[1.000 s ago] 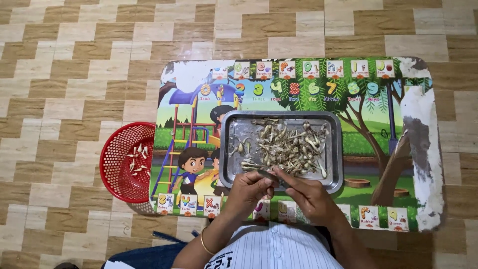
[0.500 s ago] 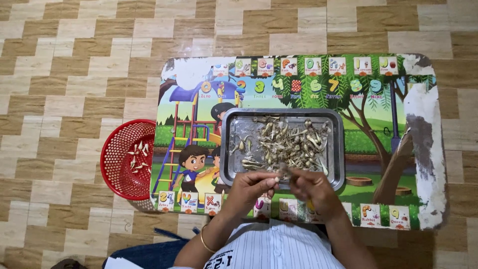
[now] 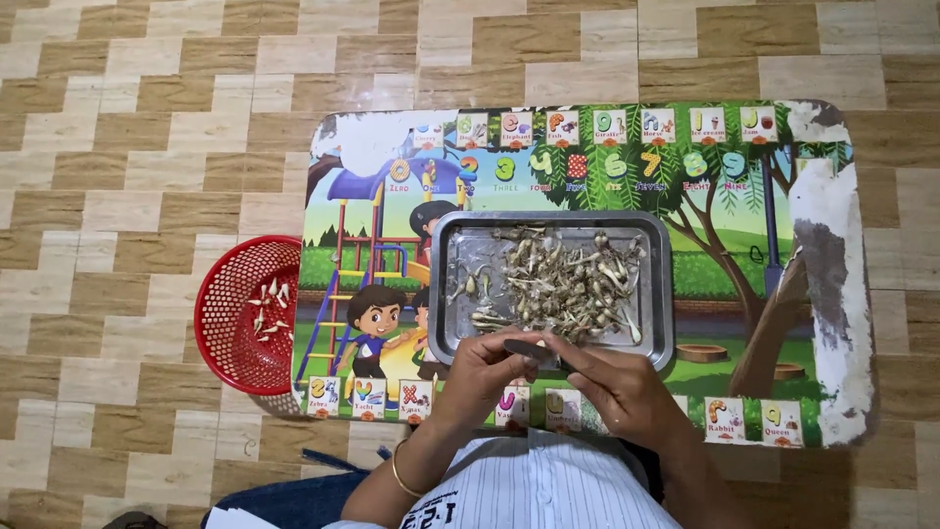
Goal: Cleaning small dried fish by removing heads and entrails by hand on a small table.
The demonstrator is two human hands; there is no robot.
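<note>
Both my hands meet at the near edge of the steel tray (image 3: 658, 294), just over its front rim. My left hand (image 3: 480, 377) and right hand (image 3: 617, 392) pinch the same small piece (image 3: 534, 348) between them: dark, slim, lying roughly left-right, so its long axis runs from one set of fingertips to the other. Left fingers are closed on its left end, right fingers (image 3: 573, 351) closed on the right end; I cannot tell whether it is a stalk, a pod or a small blade, too small and shaded.

The pile (image 3: 568, 279) of pale stalks with little bulb ends sits in the tray's middle and right part, directly ahead of my fingertips, away from my body. A few loose ones lie in the tray's left part. Right hand is slightly closer to the pile; left hand is the one nearer the red basket (image 3: 235, 328), which sits off to my left on the floor, partly tucked under the mat (image 3: 832, 245) edge, with a few pale bits (image 3: 269, 309) in it.

Pose: both wrists come up from my lap, forearms angled inward, palms mostly down, knuckles toward the camera. A bangle (image 3: 399, 475) is on the left wrist. The tray rests on the picture mat over the tiled floor (image 3: 147, 147).
</note>
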